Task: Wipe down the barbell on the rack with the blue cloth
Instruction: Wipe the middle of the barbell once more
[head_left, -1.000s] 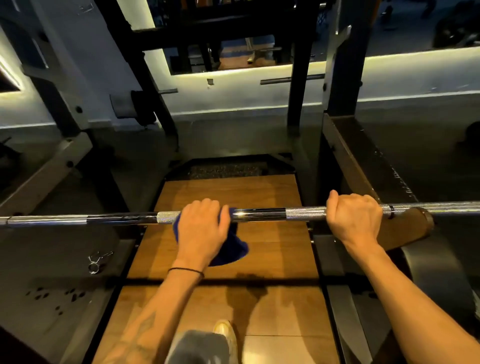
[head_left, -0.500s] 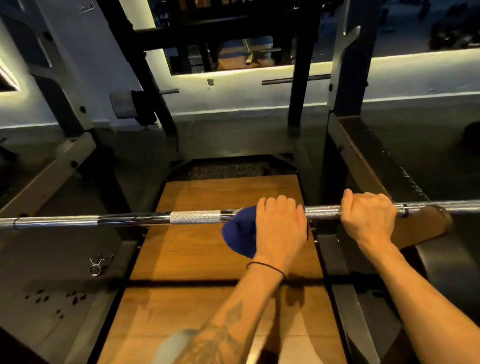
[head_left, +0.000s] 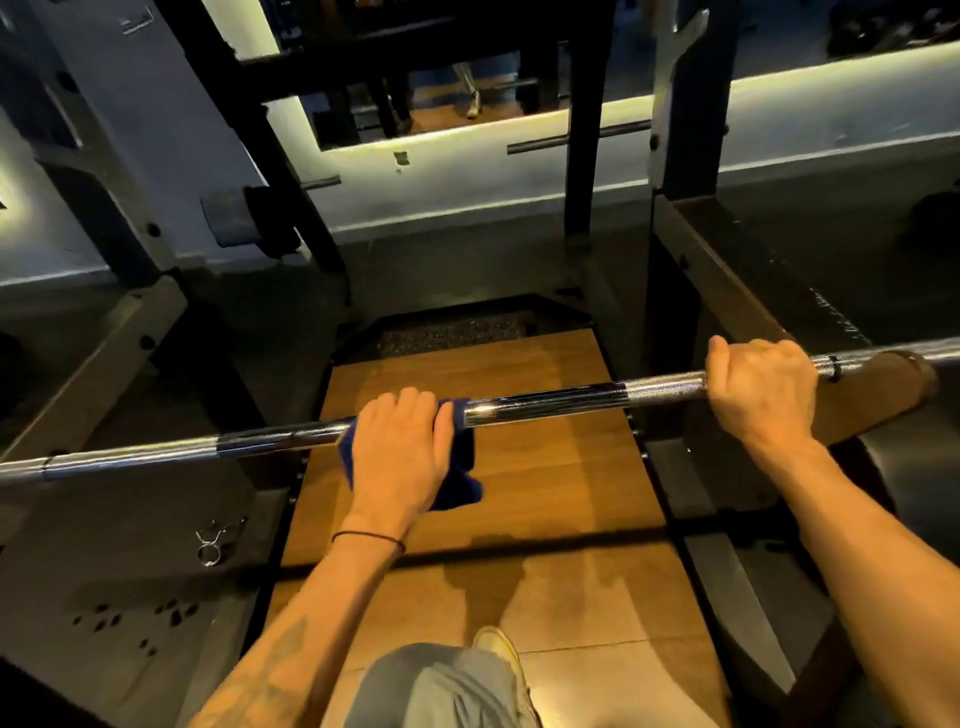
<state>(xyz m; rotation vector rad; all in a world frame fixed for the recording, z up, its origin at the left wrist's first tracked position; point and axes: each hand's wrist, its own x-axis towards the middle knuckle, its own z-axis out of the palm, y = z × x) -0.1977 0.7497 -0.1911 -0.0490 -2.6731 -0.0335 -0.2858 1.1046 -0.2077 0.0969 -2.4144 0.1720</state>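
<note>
though gripped, one barbell (head_left: 545, 402), two hands

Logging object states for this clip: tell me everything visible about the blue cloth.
The dark blue cloth looks like soft, thick fabric. It is wrapped around the long chrome steel barbell, roughly mid-shaft, and held there by the left hand, whose fingers curl over the top of it. Most of it is hidden under that hand; a small edge shows on the hand's left, and a loose bunched flap hangs below the bar on its right. The right hand grips the bare knurled section, apart from the cloth.
</note>
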